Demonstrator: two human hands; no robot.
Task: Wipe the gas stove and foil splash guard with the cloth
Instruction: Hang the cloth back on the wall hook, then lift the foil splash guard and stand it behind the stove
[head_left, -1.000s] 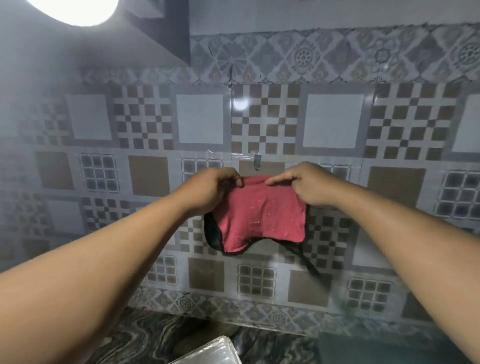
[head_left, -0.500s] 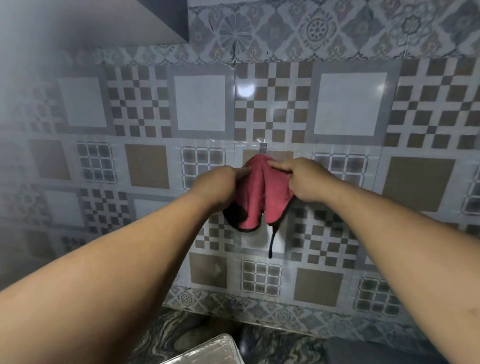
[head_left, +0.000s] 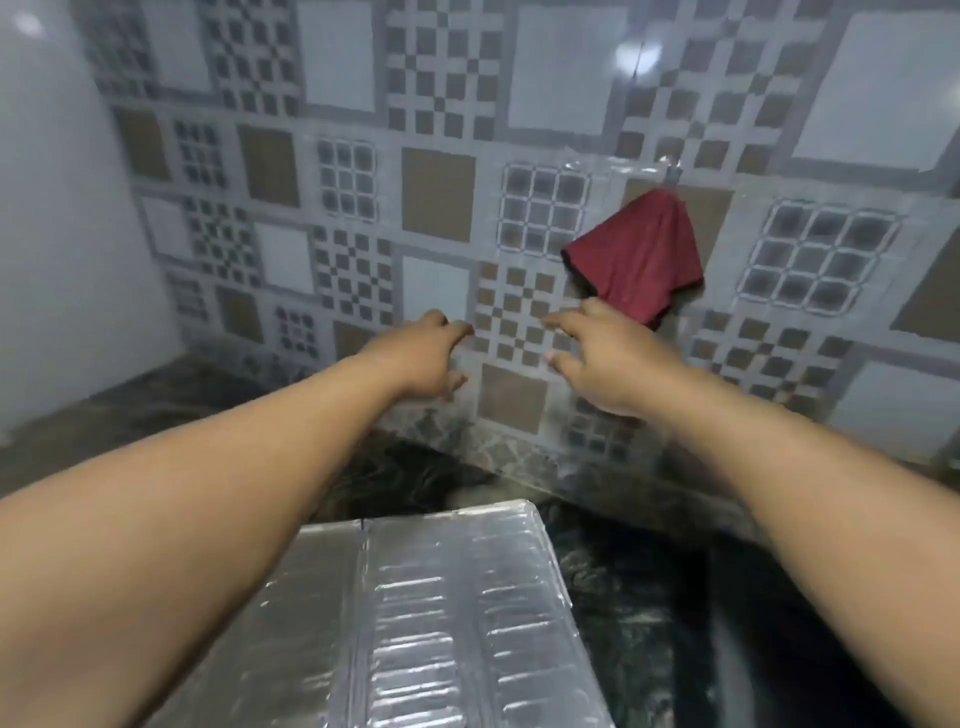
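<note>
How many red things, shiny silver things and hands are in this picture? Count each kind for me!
Red things: 1, the cloth hanging on the wall.
Shiny silver things: 2, the foil splash guard and the small hook above the cloth.
Hands: 2, the left hand and the right hand, both empty.
Total: 5

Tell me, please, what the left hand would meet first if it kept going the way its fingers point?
Probably the tiled wall: the left hand points straight at it, empty, nothing between. Depth is unclear; the red cloth hangs off to the right.
</note>
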